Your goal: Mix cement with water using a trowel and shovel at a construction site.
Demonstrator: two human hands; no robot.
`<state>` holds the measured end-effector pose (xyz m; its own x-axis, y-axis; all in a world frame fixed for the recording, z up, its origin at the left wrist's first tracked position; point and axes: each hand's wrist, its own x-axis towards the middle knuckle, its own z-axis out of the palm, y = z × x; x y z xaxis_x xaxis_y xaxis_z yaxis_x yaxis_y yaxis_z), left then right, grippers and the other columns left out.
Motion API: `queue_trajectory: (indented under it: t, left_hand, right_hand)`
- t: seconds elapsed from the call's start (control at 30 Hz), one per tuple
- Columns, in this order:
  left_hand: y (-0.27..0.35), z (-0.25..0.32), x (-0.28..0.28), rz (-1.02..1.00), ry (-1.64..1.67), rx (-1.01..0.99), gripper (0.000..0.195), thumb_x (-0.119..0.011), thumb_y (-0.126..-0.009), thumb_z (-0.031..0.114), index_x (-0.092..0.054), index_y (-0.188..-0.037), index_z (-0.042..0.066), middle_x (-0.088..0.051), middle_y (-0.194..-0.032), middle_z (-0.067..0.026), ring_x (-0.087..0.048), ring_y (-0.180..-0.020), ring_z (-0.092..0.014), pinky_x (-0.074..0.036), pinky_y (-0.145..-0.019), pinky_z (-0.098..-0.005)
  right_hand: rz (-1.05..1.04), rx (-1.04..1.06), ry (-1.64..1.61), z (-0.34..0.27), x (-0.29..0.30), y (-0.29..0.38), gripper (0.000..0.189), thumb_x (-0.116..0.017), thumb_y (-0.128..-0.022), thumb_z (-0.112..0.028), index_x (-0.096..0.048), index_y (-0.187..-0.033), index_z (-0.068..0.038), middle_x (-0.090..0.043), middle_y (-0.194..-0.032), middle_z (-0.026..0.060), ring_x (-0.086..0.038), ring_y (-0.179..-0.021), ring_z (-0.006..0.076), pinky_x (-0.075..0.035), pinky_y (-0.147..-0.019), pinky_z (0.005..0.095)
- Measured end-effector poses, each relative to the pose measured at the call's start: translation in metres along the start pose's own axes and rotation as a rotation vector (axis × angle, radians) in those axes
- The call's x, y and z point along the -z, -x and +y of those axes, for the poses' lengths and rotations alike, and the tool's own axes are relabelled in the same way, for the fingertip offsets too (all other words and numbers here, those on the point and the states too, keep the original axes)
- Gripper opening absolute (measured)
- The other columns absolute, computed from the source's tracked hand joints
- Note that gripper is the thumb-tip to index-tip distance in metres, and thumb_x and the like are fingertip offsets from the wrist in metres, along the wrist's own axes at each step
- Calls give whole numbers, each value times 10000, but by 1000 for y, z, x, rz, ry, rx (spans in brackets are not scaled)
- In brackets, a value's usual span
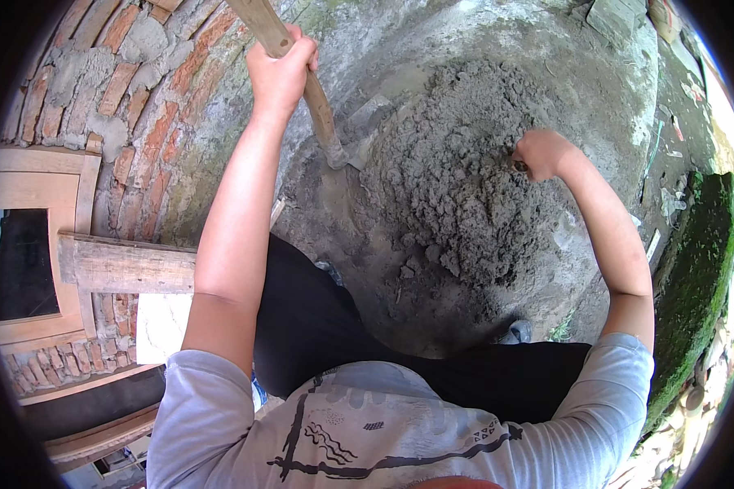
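My left hand (281, 76) is wrapped around the wooden handle (319, 110) of a hoe. The handle slants down to a metal head (358, 151) resting at the left edge of a heap of wet grey mortar (459, 165). Over the right side of that heap is my right hand (544, 154), curled into a fist and slightly blurred. A small dark object (519, 165) shows at the finger side of this fist; what it is cannot be made out.
A brick wall (153, 128) runs along the left, with a wooden window frame (67, 177) and a plank (134, 266) jutting out. A mossy ledge (697, 275) borders the right side. Grey rubber-like footwear (517, 332) shows near the heap. A grey block (615, 21) lies at the far right.
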<state>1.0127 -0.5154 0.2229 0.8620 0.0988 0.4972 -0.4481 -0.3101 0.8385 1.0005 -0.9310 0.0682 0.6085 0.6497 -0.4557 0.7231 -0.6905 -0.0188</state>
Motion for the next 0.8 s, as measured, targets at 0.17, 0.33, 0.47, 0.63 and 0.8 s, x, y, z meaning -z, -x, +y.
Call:
queue_trajectory:
  t: [0.17, 0.33, 0.47, 0.63, 0.8]
  left_hand:
    - [18, 12, -4, 7, -42, -40, 85, -696, -875, 48, -623, -906, 18, -669, -738, -58, -653, -648, -141, -515, -612, -309]
    - [26, 29, -12, 19, -72, -85, 117, -713, -865, 21, -611, -915, -6, -661, -778, -94, -657, -661, -176, -524, -624, -328]
    - [25, 50, -9, 82, -12, -135, 110, -744, -864, 35, -647, -902, 0, -686, -764, -67, -672, -643, -142, -532, -604, -301]
    - [37, 85, -6, 21, 127, -260, 124, -704, -862, -21, -605, -936, -7, -633, -761, -90, -639, -618, -178, -535, -590, -328]
    - [45, 116, -4, -115, 311, -339, 149, -634, -872, -51, -535, -946, 33, -565, -741, -90, -575, -604, -192, -519, -588, -357]
  right_hand:
    - [145, -38, -140, 18, -2, 43, 502, -766, -669, -111, -804, -1166, -172, -752, -887, 159, -733, -897, 381, -595, -804, 488]
    - [242, -155, -394, 47, -15, 62, 573, -702, -661, -54, -791, -1220, -140, -755, -990, 185, -724, -931, 391, -582, -825, 469]
    - [338, -199, -373, 59, -25, 62, 579, -702, -685, -62, -788, -1249, -160, -746, -917, 199, -731, -918, 380, -584, -829, 473]
    - [457, -159, -377, 66, -19, 52, 531, -703, -740, -92, -784, -1260, -162, -752, -957, 202, -733, -939, 381, -587, -848, 473]
    - [570, -107, -399, 58, 0, 18, 465, -749, -857, -206, -750, -1319, -164, -770, -1043, 180, -736, -979, 372, -589, -896, 473]
